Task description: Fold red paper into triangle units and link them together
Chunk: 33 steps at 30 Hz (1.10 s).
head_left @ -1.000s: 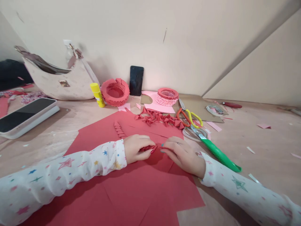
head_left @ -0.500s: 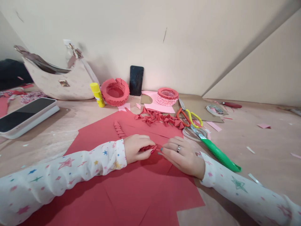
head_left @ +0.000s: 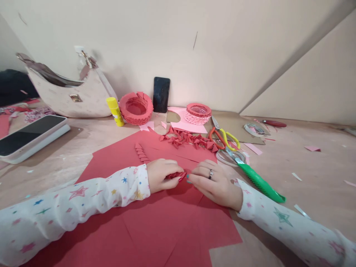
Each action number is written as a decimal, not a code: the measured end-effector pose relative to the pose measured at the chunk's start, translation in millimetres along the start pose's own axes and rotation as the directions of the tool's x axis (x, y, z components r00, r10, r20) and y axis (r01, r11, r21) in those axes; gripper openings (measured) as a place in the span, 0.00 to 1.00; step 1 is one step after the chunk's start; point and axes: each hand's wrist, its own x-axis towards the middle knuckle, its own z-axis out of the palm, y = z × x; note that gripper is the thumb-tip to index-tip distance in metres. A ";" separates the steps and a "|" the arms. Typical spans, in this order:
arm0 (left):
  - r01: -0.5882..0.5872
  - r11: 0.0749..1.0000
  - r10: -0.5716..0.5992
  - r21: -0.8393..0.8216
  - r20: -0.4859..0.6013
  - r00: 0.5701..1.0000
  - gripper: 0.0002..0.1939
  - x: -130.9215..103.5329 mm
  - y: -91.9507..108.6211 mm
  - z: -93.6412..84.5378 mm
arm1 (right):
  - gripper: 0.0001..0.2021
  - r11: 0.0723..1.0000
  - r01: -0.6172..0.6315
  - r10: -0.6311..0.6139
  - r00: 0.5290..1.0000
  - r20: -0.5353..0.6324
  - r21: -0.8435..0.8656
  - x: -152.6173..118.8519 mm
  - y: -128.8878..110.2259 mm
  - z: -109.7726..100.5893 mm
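Note:
My left hand (head_left: 163, 174) pinches a short chain of folded red paper pieces (head_left: 176, 175) between thumb and fingers. Just right of the chain's tip, my right hand (head_left: 213, 181), with a ring on one finger, has its thumb and fingertips drawn together; whatever lies between them is hidden. Both hands are low over large red paper sheets (head_left: 155, 222). A separate folded paper strip (head_left: 141, 152) lies beyond my left hand. Past my right hand is a loose pile of folded red pieces (head_left: 189, 138).
Behind stand a red paper ring bowl (head_left: 137, 118), a glue stick (head_left: 115, 112), a phone (head_left: 161, 95) and a pink-red paper ring (head_left: 198, 118). Scissors (head_left: 224, 139), a green-handled cutting tool (head_left: 261, 182) and tape (head_left: 254, 129) lie right. A handbag (head_left: 69, 96) and white-cased phone (head_left: 33, 137) are left.
My right fingertips have shifted slightly, and a small gap now shows between them and the chain's tip. My left hand stays in place.

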 end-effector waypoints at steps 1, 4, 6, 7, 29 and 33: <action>0.000 1.000 0.000 0.005 0.002 1.000 0.09 -0.1 -0.1 0.2 | 0.06 1.000 0.006 -0.006 1.000 -0.004 0.008 -0.4 0.4 1.0; -0.005 1.000 0.005 0.013 0.010 1.000 0.09 -0.4 -0.4 0.8 | 0.07 1.000 0.010 -0.010 1.000 -0.002 0.005 -1.3 0.9 3.2; -0.017 1.000 0.017 0.019 0.008 1.000 0.09 -0.3 -0.4 1.0 | 0.07 1.000 -0.003 0.003 1.000 0.002 -0.005 -1.5 0.5 3.8; -0.023 0.999 0.023 0.022 0.005 1.000 0.09 -0.1 -0.4 1.0 | 0.07 1.000 -0.011 0.011 1.000 0.001 -0.004 -1.6 0.2 4.0; 0.020 1.000 -0.020 0.018 0.001 1.000 0.10 0.8 1.8 -0.8 | 0.06 0.989 -0.037 0.037 0.999 0.000 0.143 -6.5 2.3 9.3; 0.023 1.000 -0.023 0.015 0.010 1.000 0.10 0.6 1.1 0.0 | 0.09 0.984 -0.045 0.043 0.999 0.010 0.173 -7.3 2.6 7.0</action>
